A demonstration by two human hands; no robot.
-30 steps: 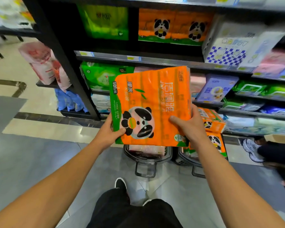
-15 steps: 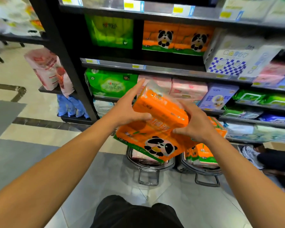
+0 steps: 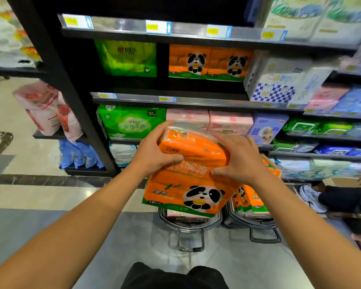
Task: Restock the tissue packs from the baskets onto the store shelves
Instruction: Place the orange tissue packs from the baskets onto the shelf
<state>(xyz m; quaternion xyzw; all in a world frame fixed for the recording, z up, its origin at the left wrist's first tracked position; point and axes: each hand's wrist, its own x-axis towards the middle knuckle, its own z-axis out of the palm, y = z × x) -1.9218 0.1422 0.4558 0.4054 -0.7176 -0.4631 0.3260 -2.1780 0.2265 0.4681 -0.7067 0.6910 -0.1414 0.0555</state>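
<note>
Head view: orange panda pack (image 3: 188, 184) gripped between both hands' fingers (image 3: 167, 130) (above baskets (image 3: 189, 226)).

grey floor (image 3: 40, 226), white sneaker (image 3: 312, 198)

The held pack (image 3: 188, 180) is between the left hand (image 3: 154, 155) and the right hand (image 3: 238, 161), in front of the shelves (image 3: 196, 101). Below it two baskets (image 3: 190, 224) stand side by side on the floor (image 3: 50, 215). More panda packs (image 3: 208, 62) stand on a higher shelf behind.
</note>
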